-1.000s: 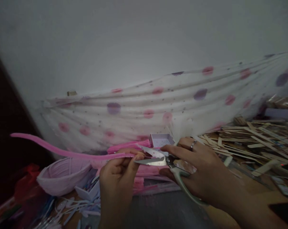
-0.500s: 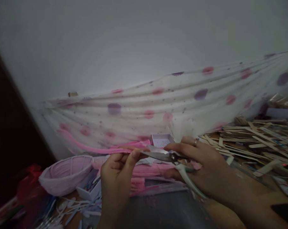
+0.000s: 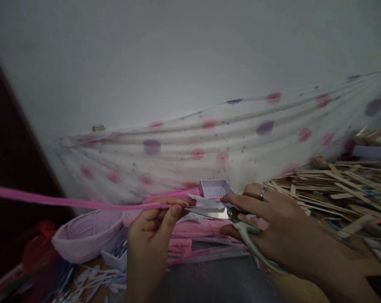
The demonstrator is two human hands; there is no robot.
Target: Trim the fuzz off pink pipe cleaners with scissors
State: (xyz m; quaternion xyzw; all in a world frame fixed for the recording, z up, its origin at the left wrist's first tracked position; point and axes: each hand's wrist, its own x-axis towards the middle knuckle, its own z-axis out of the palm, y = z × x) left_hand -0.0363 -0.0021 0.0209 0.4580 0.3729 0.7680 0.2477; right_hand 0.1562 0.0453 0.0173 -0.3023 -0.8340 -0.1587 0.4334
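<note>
My left hand (image 3: pixel 157 227) pinches the end of a long pink pipe cleaner (image 3: pixel 92 205) between thumb and fingers. Its length runs off to the left edge. Scissors with pale green handles (image 3: pixel 252 240) are in my right hand (image 3: pixel 269 223), which wears a ring. Their blades (image 3: pixel 211 213) point left and reach my left fingertips, at the pipe cleaner's end. Whether the blades are closed on it I cannot tell. Below and behind the hands lie pink bundles (image 3: pixel 197 228).
A small box with beads (image 3: pixel 216 189) stands behind the hands. To the left are a lilac basket (image 3: pixel 83 240), a small white box (image 3: pixel 113 256) and white cords (image 3: pixel 96 273). Wooden sticks (image 3: pixel 329 181) pile up at right. A dotted sheet (image 3: pixel 178 143) covers the lower wall.
The pipe cleaner's free part has swung out straighter to the left. My left hand has shifted slightly left; the scissors and right hand have moved a little right.
</note>
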